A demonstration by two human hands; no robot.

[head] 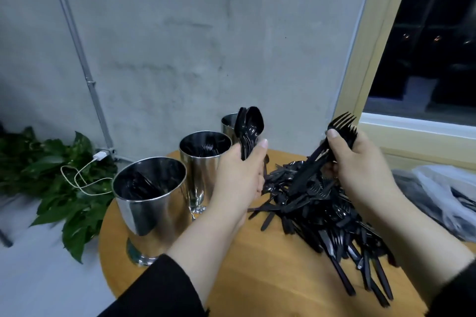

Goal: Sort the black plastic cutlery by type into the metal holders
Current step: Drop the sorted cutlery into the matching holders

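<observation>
A heap of black plastic cutlery (324, 216) lies on the right half of a round wooden table (257, 273). My left hand (239, 175) grips a bunch of black spoons (251, 126), bowls pointing up. My right hand (360, 162) holds a bunch of black forks (343, 125), tines up, above the heap. Three metal holders stand at the table's left: the near holder (152, 203) with dark cutlery inside, the middle holder (203, 159) with forks visible inside, and the far holder (229, 122), partly hidden behind the spoons.
A concrete wall rises right behind the table. A leafy plant (64, 188) and a white charger cable (82, 175) sit on the floor to the left. A clear plastic bag (443, 193) lies to the right, below a window frame (373, 46).
</observation>
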